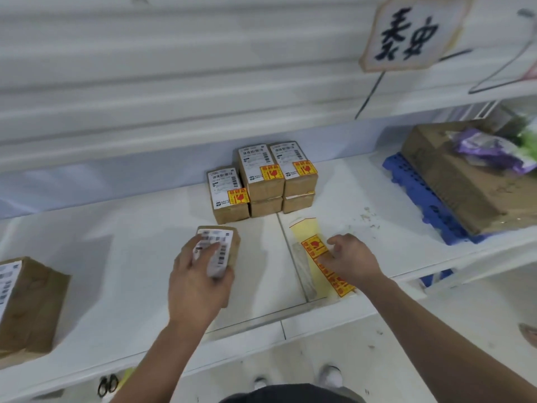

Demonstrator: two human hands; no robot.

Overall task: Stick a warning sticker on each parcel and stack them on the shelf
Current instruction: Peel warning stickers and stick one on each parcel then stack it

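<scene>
My left hand (197, 274) grips a small brown parcel (232, 242) with a white shipping label, holding it on the white shelf (130, 271). My right hand (348, 258) rests on a yellow backing sheet (308, 232) carrying red-and-yellow warning stickers (313, 245), its fingers curled at a sticker's edge. At the back of the shelf stand several small parcels with stickers on them: one single parcel (228, 196) and two stacks of two (277, 175).
A larger brown box (29, 301) sits at the shelf's left edge. A big carton (465, 175) with a purple bag lies on a blue plastic pallet (421, 199) at the right. A hanging sign (409, 33) is above. Scissors (107, 385) lie below.
</scene>
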